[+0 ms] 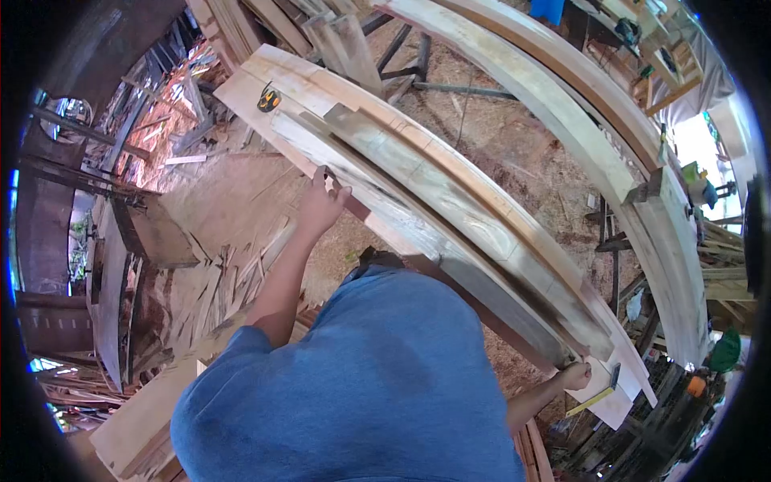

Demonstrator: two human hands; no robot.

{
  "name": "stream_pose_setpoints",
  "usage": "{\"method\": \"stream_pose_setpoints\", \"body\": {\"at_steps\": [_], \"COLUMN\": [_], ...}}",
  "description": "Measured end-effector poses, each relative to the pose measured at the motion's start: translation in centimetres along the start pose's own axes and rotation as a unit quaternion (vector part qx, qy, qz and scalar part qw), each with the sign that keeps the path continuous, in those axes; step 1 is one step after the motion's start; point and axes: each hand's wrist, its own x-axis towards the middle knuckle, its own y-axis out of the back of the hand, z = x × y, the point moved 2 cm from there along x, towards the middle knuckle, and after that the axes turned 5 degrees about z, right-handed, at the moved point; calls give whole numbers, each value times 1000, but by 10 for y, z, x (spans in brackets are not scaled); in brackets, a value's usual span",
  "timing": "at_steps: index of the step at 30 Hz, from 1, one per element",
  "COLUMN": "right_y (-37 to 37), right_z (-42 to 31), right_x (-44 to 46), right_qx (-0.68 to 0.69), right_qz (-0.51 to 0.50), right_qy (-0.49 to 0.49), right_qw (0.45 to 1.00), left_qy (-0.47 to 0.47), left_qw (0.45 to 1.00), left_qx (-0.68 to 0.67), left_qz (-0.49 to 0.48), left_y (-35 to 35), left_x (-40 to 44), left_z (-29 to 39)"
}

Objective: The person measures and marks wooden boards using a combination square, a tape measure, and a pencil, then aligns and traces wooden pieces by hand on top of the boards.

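A long weathered plank (401, 229) lies lengthwise on wider pale boards in front of me. My left hand (323, 206) is at its near edge toward the far left end, fingers curled on the wood. My right hand (575, 375) is closed at the plank's other end, at lower right. Beside it lies a square (594, 399) with a yellow blade and a dark stock. A second grey board (474, 225) with a curved outer edge lies alongside the plank. A black and orange tape measure (268, 99) rests near the far left end of the boards.
Large curved timbers (554, 96) arch across the far right side on supports. Scrap wood strips (241, 269) and sawdust cover the ground at left. A thick timber (140, 422) lies behind me at lower left, and stacked planks (249, 32) stand at the top.
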Motion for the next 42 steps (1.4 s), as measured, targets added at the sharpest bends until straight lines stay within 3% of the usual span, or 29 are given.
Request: {"method": "stream_pose_setpoints", "body": {"at_steps": [2, 5, 8, 11, 14, 17, 24, 31, 32, 34, 36, 38, 39, 42], "right_y": [21, 13, 6, 11, 21, 16, 7, 13, 14, 16, 15, 16, 19, 36], "right_z": [-35, -23, -5, -11, -31, -23, -26, -31, -30, -23, -6, 9, 11, -6], "right_x": [-26, -20, -13, -19, -33, -30, -24, -29, -31, -31, -26, -23, -25, -49], "right_qx": [-37, 7, 53, 78, 59, 126, 105, 70, 91, 113, 114, 124, 141, 118], "right_qz": [11, 19, 31, 19, 26, 3, 35, 37, 36, 44, 62, 96, 105, 168], "right_qy": [-21, -6, 6, -13, -37, -55, -28, -24, -36, -34, -7, -21, -34, -124], "right_qw": [999, 1000, 998, 997, 997, 990, 993, 997, 995, 992, 991, 987, 984, 971], "left_qy": [-14, -165, -261, -377, -393, -391, -324, -366, -357, -337, -146, 83, 198, 399], "left_qw": [999, 962, 952, 925, 917, 914, 942, 927, 934, 934, 957, 942, 905, 796], "left_qx": [-28, 82, 10, -17, -45, -66, -70, -36, -33, -26, -80, -239, -313, -455], "left_qz": [22, 203, 157, 36, -57, -86, -46, -69, -7, 116, 237, 221, 208, -25], "left_y": [-8, -3, 18, 17, 0, -10, -20, -17, -17, -17, 0, -6, -7, -10], "left_x": [2, -6, -6, 0, 13, 21, 16, 20, 24, 33, 39, 62, 66, 66], "left_z": [-10, 8, 55, 78, 77, 78, 88, 82, 72, 43, 17, -43, -56, -62]}}
